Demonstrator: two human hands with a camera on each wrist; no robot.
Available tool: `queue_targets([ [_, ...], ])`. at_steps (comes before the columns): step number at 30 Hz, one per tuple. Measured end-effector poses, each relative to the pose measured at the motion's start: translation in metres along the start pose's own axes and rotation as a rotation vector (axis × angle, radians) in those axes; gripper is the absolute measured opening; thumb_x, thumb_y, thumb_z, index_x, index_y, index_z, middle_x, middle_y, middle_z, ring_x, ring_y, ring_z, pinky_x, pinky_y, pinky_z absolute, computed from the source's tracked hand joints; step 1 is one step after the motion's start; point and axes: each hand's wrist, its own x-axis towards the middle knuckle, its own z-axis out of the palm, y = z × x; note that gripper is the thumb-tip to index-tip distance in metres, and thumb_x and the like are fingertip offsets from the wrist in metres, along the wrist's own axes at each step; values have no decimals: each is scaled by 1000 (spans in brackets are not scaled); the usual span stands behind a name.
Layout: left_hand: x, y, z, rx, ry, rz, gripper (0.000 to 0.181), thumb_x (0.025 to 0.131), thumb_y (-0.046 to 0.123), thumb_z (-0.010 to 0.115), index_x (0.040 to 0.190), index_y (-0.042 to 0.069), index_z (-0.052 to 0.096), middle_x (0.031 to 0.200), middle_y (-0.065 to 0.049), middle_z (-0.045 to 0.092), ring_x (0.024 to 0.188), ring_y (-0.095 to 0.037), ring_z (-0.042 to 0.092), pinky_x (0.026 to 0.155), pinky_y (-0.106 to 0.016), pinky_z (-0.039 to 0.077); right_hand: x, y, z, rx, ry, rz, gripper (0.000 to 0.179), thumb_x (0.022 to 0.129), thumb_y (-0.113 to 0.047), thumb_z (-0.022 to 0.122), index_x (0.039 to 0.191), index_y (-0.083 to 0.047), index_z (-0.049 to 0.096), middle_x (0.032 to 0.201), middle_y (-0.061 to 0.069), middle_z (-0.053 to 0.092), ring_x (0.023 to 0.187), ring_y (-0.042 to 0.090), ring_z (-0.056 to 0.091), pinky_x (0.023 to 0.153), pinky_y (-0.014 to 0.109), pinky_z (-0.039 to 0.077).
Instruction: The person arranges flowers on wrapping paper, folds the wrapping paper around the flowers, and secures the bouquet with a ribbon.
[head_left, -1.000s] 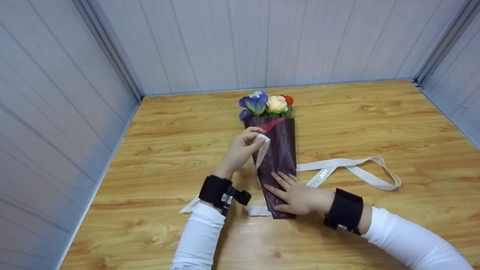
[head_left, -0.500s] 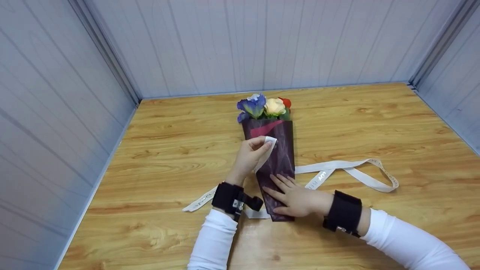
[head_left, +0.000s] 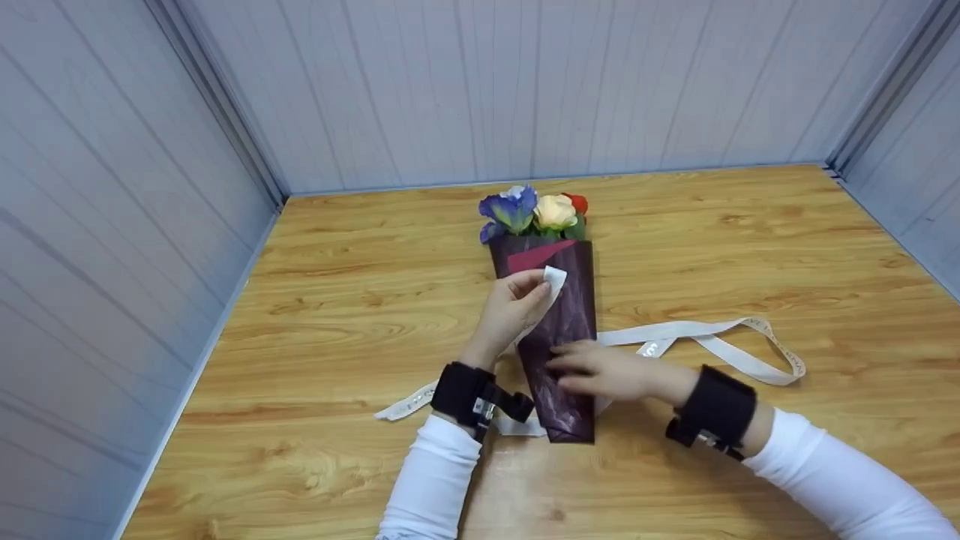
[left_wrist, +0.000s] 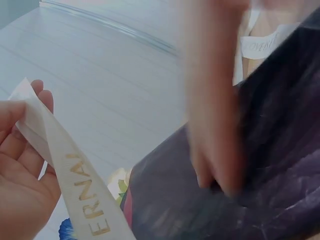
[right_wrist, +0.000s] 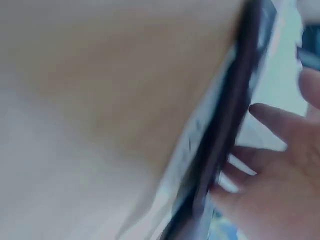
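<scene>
A bouquet wrapped in dark purple paper [head_left: 576, 315] lies on the wooden table, blue, cream and red flowers [head_left: 555, 212] at its far end. Between thumb and fingers, my left hand [head_left: 508, 309] pinches a white ribbon [head_left: 556, 277] above the wrapper. Gold letters show on that ribbon [left_wrist: 85, 190] in the left wrist view. My right hand [head_left: 606, 371], blurred, is over the lower right part of the wrapper with its fingers loosely extended. Whether it touches the paper I cannot tell. Part of the ribbon is hidden by the bouquet and my left arm.
A long loop of white ribbon [head_left: 757, 371] extends over the table to the right of the bouquet. One ribbon end [head_left: 405, 403] lies at the left, and a short piece [head_left: 521, 427] shows by the wrapper's base. Pale panels [head_left: 495, 90] enclose the table's back and sides.
My left hand has moved right with the pinched ribbon, over the wrapper. The right hand, earlier spread flat on the lower wrapper, has shifted slightly up the bouquet and its fingers have drawn together.
</scene>
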Motion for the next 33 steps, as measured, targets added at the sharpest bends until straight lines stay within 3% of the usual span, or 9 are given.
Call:
queue_targets([
  [4, 1, 0, 1, -18, 14, -7, 24, 97, -3, 56, 114, -19, 62, 93, -9, 69, 82, -8, 58, 75, -20, 48, -13, 21, -25, 70, 185, 68, 34, 98, -15, 61, 123, 8, 63, 120, 25, 64, 113, 44, 58, 97, 57, 44],
  [6, 1, 0, 2, -18, 22, -3, 24, 97, -3, 57, 114, -19, 62, 93, -10, 69, 81, -8, 58, 74, -21, 48, -24, 35, -35, 24, 228, 119, 35, 94, -11, 65, 122, 10, 62, 119, 28, 63, 112, 46, 58, 96, 59, 43],
  [12, 0, 2, 3, -5, 34, 25, 23, 96, -4, 57, 112, -19, 62, 94, -15, 70, 81, -8, 59, 75, -21, 49, -53, 76, -49, -152, 182, 234, 42, 80, -4, 74, 117, 12, 61, 109, 29, 63, 101, 47, 59, 88, 59, 46],
  [16, 0, 2, 4, -19, 31, 23, 23, 96, -4, 58, 112, -19, 62, 94, -14, 70, 81, -8, 59, 75, -21, 49, -62, 89, -49, -138, 182, 274, 22, 79, 0, 73, 100, 7, 66, 87, 14, 66, 79, 30, 60, 73, 48, 50],
  [20, 1, 2, 4, -54, 27, 7, 23, 96, -4, 57, 113, -19, 62, 93, -11, 69, 82, -9, 59, 76, -22, 50, -67, 92, -54, -67, 186, 339, 9, 88, -3, 68, 94, 4, 68, 79, 5, 64, 67, 18, 51, 65, 36, 44],
  [26, 1, 2, 3, -42, 26, 11, 22, 97, -3, 57, 112, -19, 62, 89, -4, 68, 80, -8, 58, 73, -21, 48, -74, 88, -76, 188, 196, 435, 19, 97, -12, 62, 100, 7, 65, 76, 2, 60, 62, 13, 47, 60, 27, 40],
  [30, 1, 1, 2, -9, 8, 37, 24, 97, -1, 57, 112, -18, 63, 87, -3, 67, 78, -7, 57, 70, -20, 46, -76, 75, -96, 328, 214, 405, 18, 98, -9, 62, 100, 9, 62, 72, 2, 60, 62, 11, 55, 61, 25, 47],
  [33, 1, 0, 2, 6, 2, 52, 24, 97, 0, 57, 113, -18, 63, 88, -5, 67, 77, -7, 56, 67, -19, 46, -69, 56, -111, 305, 222, 358, 16, 96, -10, 66, 100, 6, 65, 68, -1, 58, 56, 10, 49, 54, 23, 44],
])
